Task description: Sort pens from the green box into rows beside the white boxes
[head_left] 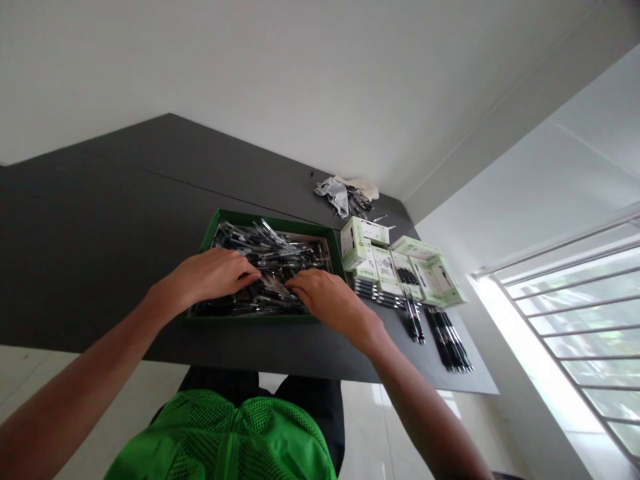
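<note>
A green open box [255, 321] stands on the dark table, filled with a loose jumble of pens [273, 257] with clear barrels and black parts. My left hand [217, 275] reaches over the box's left side, thumb and fingers pinched together among the pens. Across from it, my right hand [327, 297] comes in over the right side, its fingers curled and closed at the pens. A short gap separates the two sets of fingertips. Whatever either hand grips is hidden by the fingers and the clutter of pens.
Right of the box stand pale green cartons [367, 250], one open carton [440, 277] and stacked pens [373, 291]. Rows of pens [449, 340] lie near the table's right edge. White gloves [337, 195] rest on more pens at the back, by the wall.
</note>
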A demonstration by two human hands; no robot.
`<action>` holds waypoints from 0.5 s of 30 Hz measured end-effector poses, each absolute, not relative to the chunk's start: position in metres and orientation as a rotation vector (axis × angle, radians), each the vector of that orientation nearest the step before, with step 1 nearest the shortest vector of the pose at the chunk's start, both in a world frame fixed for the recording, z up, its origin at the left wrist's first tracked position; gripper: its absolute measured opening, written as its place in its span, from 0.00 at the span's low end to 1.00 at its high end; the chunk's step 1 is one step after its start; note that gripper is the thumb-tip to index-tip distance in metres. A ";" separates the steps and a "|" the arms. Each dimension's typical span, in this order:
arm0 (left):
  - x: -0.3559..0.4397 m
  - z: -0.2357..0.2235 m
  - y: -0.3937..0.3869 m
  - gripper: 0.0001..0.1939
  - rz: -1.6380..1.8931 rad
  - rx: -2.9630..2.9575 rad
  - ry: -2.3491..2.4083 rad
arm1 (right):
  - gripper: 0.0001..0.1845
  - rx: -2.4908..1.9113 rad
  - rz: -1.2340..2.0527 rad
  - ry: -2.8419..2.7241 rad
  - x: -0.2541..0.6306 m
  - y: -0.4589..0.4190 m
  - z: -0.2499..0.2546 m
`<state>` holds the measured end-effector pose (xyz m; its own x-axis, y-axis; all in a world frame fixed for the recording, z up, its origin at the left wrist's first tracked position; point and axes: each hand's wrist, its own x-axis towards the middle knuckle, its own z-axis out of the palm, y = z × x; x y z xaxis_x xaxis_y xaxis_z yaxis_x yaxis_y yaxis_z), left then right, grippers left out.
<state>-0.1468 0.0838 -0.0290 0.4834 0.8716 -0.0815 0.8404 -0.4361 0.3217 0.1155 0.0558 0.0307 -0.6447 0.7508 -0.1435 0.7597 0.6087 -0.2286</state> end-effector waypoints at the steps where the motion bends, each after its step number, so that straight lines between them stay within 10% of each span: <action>1: -0.145 -0.026 0.083 0.19 0.104 2.422 1.442 | 0.19 1.302 -0.416 2.711 0.106 0.059 0.027; 15: -0.137 -0.016 0.082 0.23 -0.113 2.448 1.500 | 0.17 1.459 -0.176 2.577 0.062 0.088 -0.002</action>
